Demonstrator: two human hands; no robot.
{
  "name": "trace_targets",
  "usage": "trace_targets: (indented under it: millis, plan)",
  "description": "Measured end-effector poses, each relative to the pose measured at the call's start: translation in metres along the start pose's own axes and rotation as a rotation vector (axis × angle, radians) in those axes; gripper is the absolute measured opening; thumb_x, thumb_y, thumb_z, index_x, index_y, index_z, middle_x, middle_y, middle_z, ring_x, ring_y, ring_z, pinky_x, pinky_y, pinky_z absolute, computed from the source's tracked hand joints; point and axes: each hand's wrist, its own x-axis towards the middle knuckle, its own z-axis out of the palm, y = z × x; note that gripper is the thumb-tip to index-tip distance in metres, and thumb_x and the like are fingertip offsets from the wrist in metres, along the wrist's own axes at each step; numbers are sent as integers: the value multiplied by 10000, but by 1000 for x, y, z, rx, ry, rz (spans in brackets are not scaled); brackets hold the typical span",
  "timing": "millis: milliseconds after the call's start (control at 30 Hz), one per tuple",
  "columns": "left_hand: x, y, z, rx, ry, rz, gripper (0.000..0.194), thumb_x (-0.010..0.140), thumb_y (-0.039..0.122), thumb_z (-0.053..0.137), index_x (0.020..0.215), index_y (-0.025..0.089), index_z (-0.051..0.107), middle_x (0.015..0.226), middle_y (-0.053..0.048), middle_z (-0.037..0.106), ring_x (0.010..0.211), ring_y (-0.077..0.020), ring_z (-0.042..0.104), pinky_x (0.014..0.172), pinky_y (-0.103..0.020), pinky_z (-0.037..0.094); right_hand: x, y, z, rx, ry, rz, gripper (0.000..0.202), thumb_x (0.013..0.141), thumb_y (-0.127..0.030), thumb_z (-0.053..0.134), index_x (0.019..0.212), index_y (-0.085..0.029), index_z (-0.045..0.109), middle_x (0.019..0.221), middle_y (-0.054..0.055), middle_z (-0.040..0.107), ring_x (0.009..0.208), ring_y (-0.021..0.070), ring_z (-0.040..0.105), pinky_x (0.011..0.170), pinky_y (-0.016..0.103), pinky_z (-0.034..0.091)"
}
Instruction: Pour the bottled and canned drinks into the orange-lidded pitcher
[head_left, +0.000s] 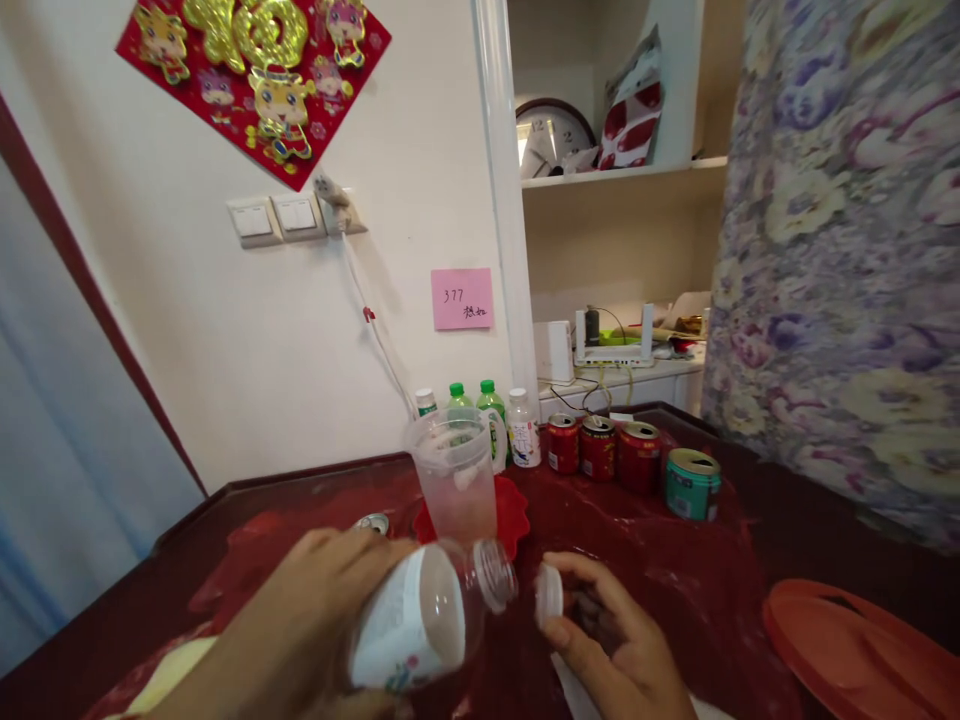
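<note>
At the far left, a blue curtain (67, 450) is seen beside the wall, on which a red diamond-shaped decoration (217, 90) is hung above the white switches (255, 222); below, something pale yellow (176, 668) is partly hidden by the left arm. By the left hand (322, 600), closed around its body, a clear bottle (409, 620) with a white label is held tilted on its side above the dark red table (300, 495), its uncapped mouth turned to the right; the top of a can (373, 522) is glimpsed behind that hand. Beyond the bottle, a translucent pitcher (457, 490) is set upright at a red scalloped tray (513, 500); behind it, two green-capped bottles (489, 400) are flanked by two white-capped ones (523, 430), and a pink note (461, 298) is stuck to the wall above. Just to the right of the bottle's mouth, and apart from it, a white cap (550, 592) is pinched between the thumb and fingers of the right hand (611, 635); farther back, three red cans (598, 450) and a green can (693, 485) are lined up, with a white router (615, 350) placed on the shelf behind; at the far right, a red lid-like disc (847, 640) is laid on the table, below a floral curtain (840, 250).
</note>
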Motion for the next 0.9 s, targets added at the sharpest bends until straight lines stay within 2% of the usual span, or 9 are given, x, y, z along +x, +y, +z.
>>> trace_targets:
  millis: [67,133,300,500,633,733,833,900]
  plan:
    - [-6,5,13,-41,-143,-22,576,654,477,893,1201,422,723,1092,15,770,902,-265,689,808,-333,538,1,-9,-3,-70,31,-56,405,864,-486,761,1210,-276,745,1059,84,777,907,238,743,779,304,605]
    - [-7,5,22,-63,-231,-64,580,639,424,896,1195,417,731,1125,3,770,947,-290,696,850,-361,540,2,-14,-2,-138,-5,-111,375,848,-438,777,1195,-297,764,1106,78,777,959,245,745,817,305,606]
    - [-10,-8,35,-70,-252,-78,556,671,440,861,1212,411,737,1170,-33,751,993,-316,682,904,-403,531,4,-19,4,-172,-122,-217,355,828,-337,799,1182,-322,780,1094,60,784,996,228,747,872,300,592]
    - [-13,-11,37,-144,-271,-27,577,730,447,820,1291,391,695,1187,-47,718,984,-293,647,879,-372,522,5,-16,2,-97,-231,-354,444,828,-245,830,1247,-356,737,1062,31,769,962,190,731,837,281,579]
    - [-13,-7,37,-108,-310,-25,534,783,443,777,1299,351,679,1215,-49,696,1012,-270,632,893,-341,505,3,-11,3,-129,-250,-342,373,872,-338,807,1235,-294,732,1024,46,755,897,174,712,775,255,554]
    - [-14,-10,48,1,-298,16,558,761,433,781,1300,347,664,1187,-39,705,997,-272,636,887,-347,493,0,-6,5,-186,-261,-187,400,845,-574,788,1056,-237,741,823,10,696,715,149,638,640,235,495]
    - [-19,-16,63,161,-200,121,694,727,410,789,1392,339,600,1163,-45,726,1009,-302,640,931,-403,468,-3,-2,8,-270,-291,-115,559,892,-773,589,824,-220,633,668,-27,600,596,122,545,551,224,408]
    - [-23,-17,68,249,-129,190,732,761,397,765,1457,342,543,1174,-52,733,1048,-312,638,988,-436,439,-5,-1,8,-396,-266,-185,606,1000,-739,392,720,-221,536,628,-28,569,566,113,522,537,223,381]
